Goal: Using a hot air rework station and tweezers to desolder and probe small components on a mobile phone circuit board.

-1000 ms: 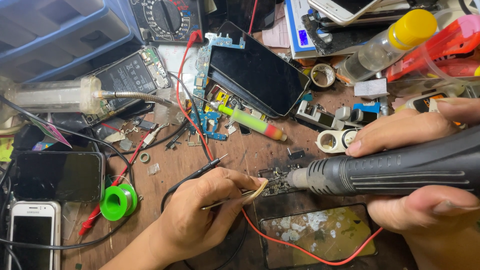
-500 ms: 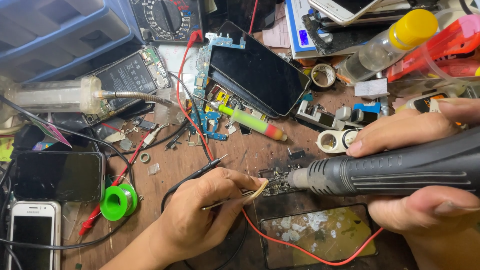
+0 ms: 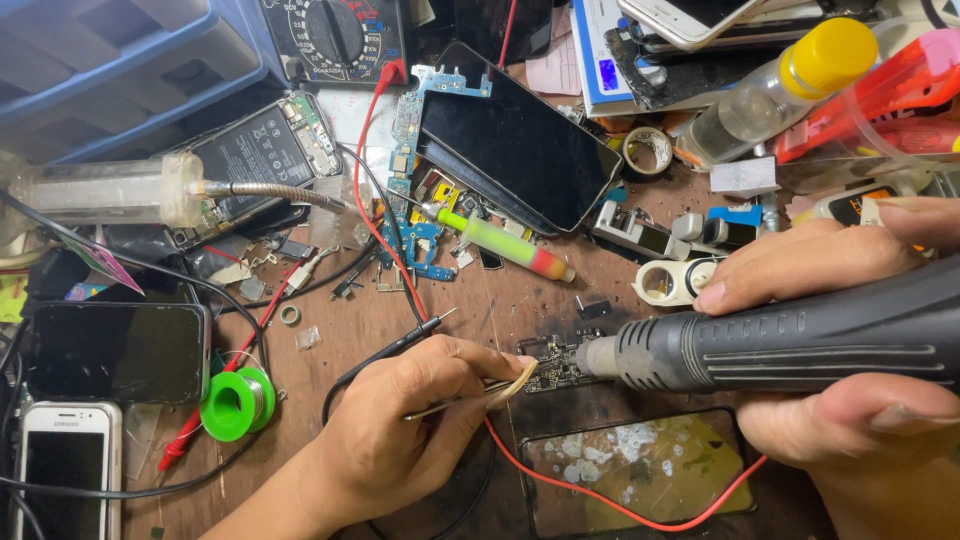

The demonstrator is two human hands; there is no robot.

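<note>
Left hand [image 3: 400, 440]: closed around slim metal tweezers [image 3: 470, 395], pinched between thumb and fingers; the tips point right and reach the small circuit board [image 3: 555, 362] near the middle of the wooden workbench [image 3: 350, 330].

Right hand [image 3: 850, 340]: wrapped around the dark ribbed handle of a hot-air rework gun [image 3: 780, 335], fingers above, thumb below. The tool lies nearly level, its nozzle aimed left and meeting the right edge of the circuit board.

Circuit board: small, dark, flat on a scorched patch of bench, between tweezer tips and nozzle.

Surroundings, bench front: a phone back panel [image 3: 640, 470] with patchy adhesive residue, just below the board; a red test lead [image 3: 600, 495] curving across it; a black probe [image 3: 400, 345] lying just above the left hand.

Bench left: a green solder spool [image 3: 238, 402]; a dark-screened phone [image 3: 115, 352]; a white phone [image 3: 65, 465] at the lower corner; an opened phone [image 3: 260, 160] with its battery exposed; a clear syringe-like tube [image 3: 110, 190] with a flexible metal neck.

Bench centre and rear: a black phone display [image 3: 515, 135] lying over a blue mainboard [image 3: 415, 150]; a green and pink flux syringe [image 3: 500, 243]; an analogue multimeter [image 3: 335, 35].

Bench right: a clear bottle with a yellow cap [image 3: 780, 85]; a roll of tape [image 3: 648, 150].
</note>
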